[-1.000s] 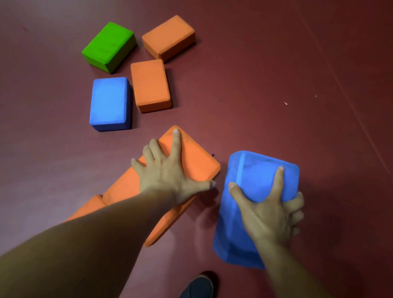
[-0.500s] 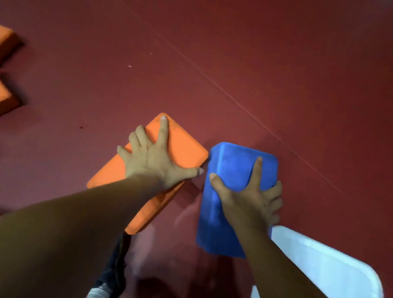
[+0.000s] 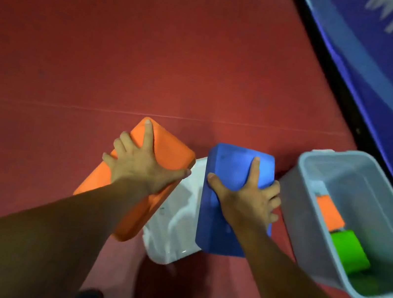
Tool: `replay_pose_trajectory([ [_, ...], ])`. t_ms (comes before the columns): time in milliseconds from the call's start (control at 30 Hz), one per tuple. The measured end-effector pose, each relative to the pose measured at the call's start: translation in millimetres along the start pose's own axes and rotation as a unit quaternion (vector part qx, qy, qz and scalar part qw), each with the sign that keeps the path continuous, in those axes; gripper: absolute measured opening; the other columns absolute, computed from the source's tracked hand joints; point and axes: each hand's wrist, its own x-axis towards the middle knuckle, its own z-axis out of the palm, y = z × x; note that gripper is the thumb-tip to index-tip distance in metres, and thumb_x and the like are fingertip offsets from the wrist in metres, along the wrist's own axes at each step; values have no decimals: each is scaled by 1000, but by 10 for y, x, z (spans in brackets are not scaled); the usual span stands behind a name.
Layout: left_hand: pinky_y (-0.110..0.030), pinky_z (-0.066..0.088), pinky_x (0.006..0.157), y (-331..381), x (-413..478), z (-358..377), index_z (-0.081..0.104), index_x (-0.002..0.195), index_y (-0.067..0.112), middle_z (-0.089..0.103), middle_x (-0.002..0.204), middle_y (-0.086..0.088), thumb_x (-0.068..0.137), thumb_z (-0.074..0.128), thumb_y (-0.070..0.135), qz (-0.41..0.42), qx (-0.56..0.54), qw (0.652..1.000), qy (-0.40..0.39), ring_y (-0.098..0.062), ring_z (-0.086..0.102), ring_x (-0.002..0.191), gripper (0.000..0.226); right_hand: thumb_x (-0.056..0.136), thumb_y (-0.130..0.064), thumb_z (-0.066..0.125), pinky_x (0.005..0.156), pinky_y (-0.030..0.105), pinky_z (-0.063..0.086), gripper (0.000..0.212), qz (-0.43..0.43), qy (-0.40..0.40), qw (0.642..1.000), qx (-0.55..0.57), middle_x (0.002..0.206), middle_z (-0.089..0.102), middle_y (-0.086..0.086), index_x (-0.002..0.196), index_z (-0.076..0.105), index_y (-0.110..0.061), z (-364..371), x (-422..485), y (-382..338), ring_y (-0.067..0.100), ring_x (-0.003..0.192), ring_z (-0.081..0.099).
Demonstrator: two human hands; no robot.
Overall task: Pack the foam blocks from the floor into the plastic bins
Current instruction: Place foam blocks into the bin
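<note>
Left hand [image 3: 144, 168]: clamped over the orange block [image 3: 173, 155] from above, thumb on one long edge, fingers spread across the other; block tilted and held above the red floor [image 3: 91, 40].
Right hand [image 3: 246, 204]: wrapped round the blue block [image 3: 234, 163] in like manner, thumb on the left face, forefinger straight along the top, remaining fingers curled over the right edge.
Grey bin [image 3: 305, 224]: just right of the blue block, open-topped; packed orange block [image 3: 329, 212] and green block [image 3: 347, 249] already inside, touching end to end along one wall.
White plastic piece [image 3: 175, 223]: on the floor under both carried blocks; lid or second bin, cannot tell.
Step in hand: most likely bringing both blocks to the grey bin.
Order: blue first, being nearest; orange after, crossing over once the right hand is out.
Clearance: lift above the near rim before moving sideways, to avoid knocking the bin.
Placement: lower flat onto the bare part of the bottom beside the packed pair, long side along the wall, leaving room for more.
Release: open the fingers only once low inside; foam likely to bounce if dropped from height.
Squeeze: firm but light, since foam gives.
</note>
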Motion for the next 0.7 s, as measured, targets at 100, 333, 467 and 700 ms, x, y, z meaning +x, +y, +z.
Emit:
replay_pose_trajectory([
  [100, -64, 27, 109, 828, -95, 217, -7, 156, 37, 28, 141, -17, 43, 45, 104, 69, -6, 998, 7, -37, 29, 133, 142, 52, -101, 50, 108, 62, 30, 120, 72, 21, 997, 29, 157, 16, 17, 151, 0, -54, -339, 405, 638, 42, 137, 30],
  [333, -64, 27, 110, 2714, -685, 985, -9, 157, 36, 26, 148, -21, 43, 46, 105, 234, 60, 970, -24, -39, 26, 139, 145, 60, -98, 53, 109, 62, 27, 118, 197, 40, 976, 84, 158, 11, 17, 155, 0, -52, -987, 892, 2320, 43, 136, 29],
  [467, -64, 25, 111, 3623, -935, 1353, -5, 158, 36, 25, 150, -21, 41, 52, 102, 285, 62, 956, -36, -39, 25, 139, 146, 61, -97, 53, 112, 63, 23, 118, 287, 33, 950, 121, 160, 10, 18, 156, -1, -52, -1208, 1140, 3131, 44, 142, 24],
  [700, -64, 30, 106, 5161, -883, 2184, 2, 159, 34, 32, 142, -22, 36, 49, 103, 371, 72, 925, -26, -40, 32, 132, 149, 59, -98, 53, 113, 62, 25, 118, 374, 48, 909, 174, 158, 13, 18, 155, -1, -54, -1308, 2142, 4110, 44, 141, 24],
])
